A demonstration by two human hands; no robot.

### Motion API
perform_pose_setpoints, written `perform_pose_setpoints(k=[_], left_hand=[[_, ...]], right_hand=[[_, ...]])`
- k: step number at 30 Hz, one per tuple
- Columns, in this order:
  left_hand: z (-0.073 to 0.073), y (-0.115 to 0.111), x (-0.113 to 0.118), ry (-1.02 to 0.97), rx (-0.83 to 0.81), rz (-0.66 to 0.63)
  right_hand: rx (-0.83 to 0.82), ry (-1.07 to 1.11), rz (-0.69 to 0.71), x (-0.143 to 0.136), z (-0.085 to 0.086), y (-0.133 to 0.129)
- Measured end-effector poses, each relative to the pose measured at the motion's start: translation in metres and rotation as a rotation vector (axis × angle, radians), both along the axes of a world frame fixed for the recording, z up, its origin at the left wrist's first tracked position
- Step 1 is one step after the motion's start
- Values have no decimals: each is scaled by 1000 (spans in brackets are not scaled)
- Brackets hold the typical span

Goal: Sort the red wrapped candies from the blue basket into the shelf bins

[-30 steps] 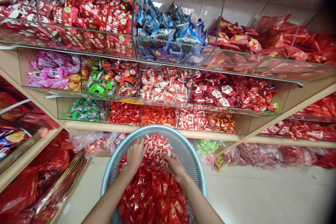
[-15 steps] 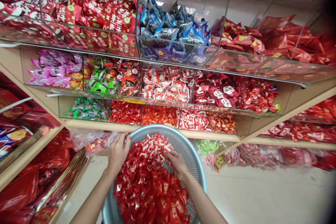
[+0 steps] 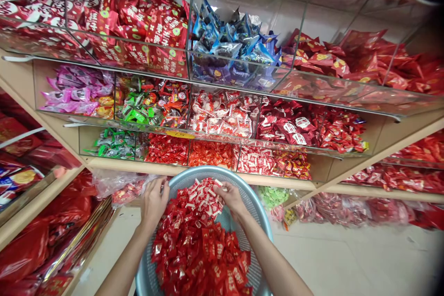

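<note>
A pale-wood shelf unit with clear partitions (image 3: 277, 181), filled with wrapped packets, stands behind a round blue-grey perforated plastic basket (image 3: 250, 198), which holds a broad heap of shiny dark-red wrapped packets (image 3: 194, 249). At the basket's left rim is the left hand (image 3: 154, 196), its fingers bent and slightly apart, though whether they grip the rim cannot be told, while the right hand (image 3: 231, 199) reaches inside with curled fingers at the right edge of a smaller pile of red-and-white wrapped pieces (image 3: 204, 196), lying beyond the dark-red heap; whether they pinch a piece cannot be told.
</note>
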State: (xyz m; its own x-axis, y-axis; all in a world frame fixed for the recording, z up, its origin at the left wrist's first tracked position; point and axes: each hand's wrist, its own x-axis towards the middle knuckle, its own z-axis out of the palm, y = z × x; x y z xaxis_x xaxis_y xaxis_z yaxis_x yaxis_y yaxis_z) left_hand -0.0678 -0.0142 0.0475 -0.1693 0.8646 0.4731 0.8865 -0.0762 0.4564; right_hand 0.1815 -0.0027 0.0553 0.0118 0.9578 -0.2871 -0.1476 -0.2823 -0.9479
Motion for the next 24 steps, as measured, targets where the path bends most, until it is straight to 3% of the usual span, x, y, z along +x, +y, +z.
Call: perform_pose_setpoints(k=[6,10,13,24], left_hand=[[-1,-3,0,-1,-15,6],[-1,-3,0,-4,-20,2],[-1,-4,0,-14,-24,0],[-2,-3,0,5,2,-26]], right_hand=[[157,-159,87,-22,11,34],[270,-427,104,-36,3,47],[238,-559,65,-42,-6,53],[135,-423,-50,-45,-25,58]])
